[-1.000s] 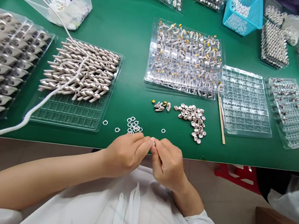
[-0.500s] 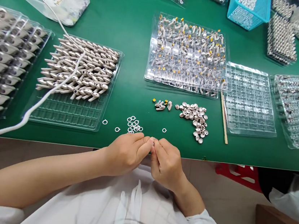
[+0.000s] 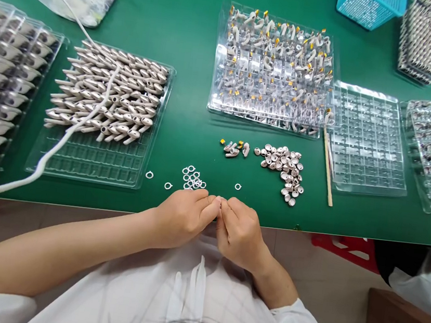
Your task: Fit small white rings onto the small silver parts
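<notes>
At the table's front edge, my left hand [image 3: 185, 215] and my right hand [image 3: 240, 232] meet fingertip to fingertip. Both are closed in a pinch, and what lies between the fingers is too small and too covered to make out. Just beyond my left fingers is a cluster of small white rings [image 3: 191, 176], with a lone white ring [image 3: 238, 187] beyond my right hand. Several small curved parts with yellow tabs [image 3: 233, 150] lie farther back. To their right is a pile of small silvery cup-shaped caps [image 3: 283, 167].
A clear tray [image 3: 273, 74] of yellow-tabbed parts stands behind. At left, a white cable [image 3: 58, 145] crosses a tray of silvery shells [image 3: 110, 91]. A wooden stick [image 3: 328, 170] lies by another clear tray [image 3: 370, 144]. A blue basket [image 3: 369, 10] and plastic bin [image 3: 97, 3] stand farther back.
The view has shifted slightly, so the far items sit higher in the picture. My hands stay pinched together in nearly the same place.
</notes>
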### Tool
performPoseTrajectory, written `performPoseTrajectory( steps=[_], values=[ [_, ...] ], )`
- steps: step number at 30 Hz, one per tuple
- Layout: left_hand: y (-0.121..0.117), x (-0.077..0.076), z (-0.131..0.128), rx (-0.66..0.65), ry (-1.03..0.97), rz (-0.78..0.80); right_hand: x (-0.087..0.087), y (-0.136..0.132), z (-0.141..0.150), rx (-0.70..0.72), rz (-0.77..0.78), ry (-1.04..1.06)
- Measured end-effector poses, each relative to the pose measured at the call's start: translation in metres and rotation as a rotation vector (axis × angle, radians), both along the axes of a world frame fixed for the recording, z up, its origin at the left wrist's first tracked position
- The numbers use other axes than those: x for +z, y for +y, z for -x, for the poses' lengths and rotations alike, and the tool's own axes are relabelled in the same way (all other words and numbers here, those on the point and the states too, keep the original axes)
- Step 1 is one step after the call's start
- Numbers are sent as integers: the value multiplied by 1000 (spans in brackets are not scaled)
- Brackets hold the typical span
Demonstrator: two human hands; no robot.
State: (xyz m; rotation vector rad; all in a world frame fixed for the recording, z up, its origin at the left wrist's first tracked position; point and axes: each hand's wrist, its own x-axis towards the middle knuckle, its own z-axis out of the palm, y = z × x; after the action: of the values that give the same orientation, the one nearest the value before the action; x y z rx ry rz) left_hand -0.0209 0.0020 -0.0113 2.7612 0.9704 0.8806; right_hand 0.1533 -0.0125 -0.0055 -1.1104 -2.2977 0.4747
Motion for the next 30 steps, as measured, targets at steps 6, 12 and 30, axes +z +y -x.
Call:
performPoseTrajectory(
  steps=[6,12,30],
  values=[
    [2,-3,-1,-9,6,44,-2,5,-1,25,14,18],
    [-1,-4,4,-29,-46,83,-4,2,-3,45,60,22],
    [3,1,16,-108,-419,301,0,-5,-6,-21,74,235]
  ],
)
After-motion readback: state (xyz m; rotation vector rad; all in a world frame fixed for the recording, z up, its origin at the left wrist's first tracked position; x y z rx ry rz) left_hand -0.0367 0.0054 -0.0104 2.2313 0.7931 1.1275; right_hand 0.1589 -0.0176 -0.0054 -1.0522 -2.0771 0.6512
